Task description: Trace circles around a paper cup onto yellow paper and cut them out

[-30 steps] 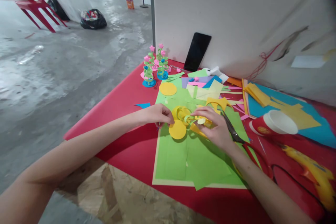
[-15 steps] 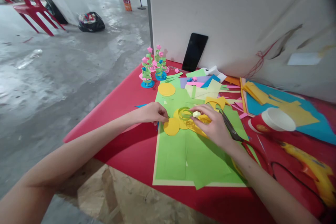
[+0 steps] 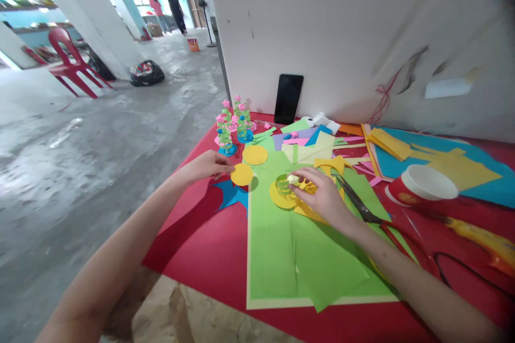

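Note:
My left hand [image 3: 210, 165] pinches the edge of a yellow paper circle [image 3: 242, 174], lifted just over the left edge of the green paper sheet [image 3: 269, 252]. My right hand [image 3: 322, 193] pinches a small pale yellow paper star [image 3: 293, 178]. Beside the star, a green paper coil [image 3: 282, 184] stands over another yellow circle [image 3: 278, 198]; whether they are joined I cannot tell. More yellow circles [image 3: 255, 154] lie at the sheet's far left corner. Yellow paper strips [image 3: 308, 186] are partly hidden behind my right fingers.
Scissors [image 3: 358, 201] lie right of my right hand, near a paper cup [image 3: 420, 185] and a yellow glue gun [image 3: 478, 236]. Coil ornaments with pink stars [image 3: 227, 131] stand at the back left. A black phone [image 3: 288, 99] leans on the wall. Blue paper scraps [image 3: 231, 195] lie left.
My left hand has lifted the small yellow circle away from the other one and moved it left. My right hand stays at the star and coil. The view has tilted up.

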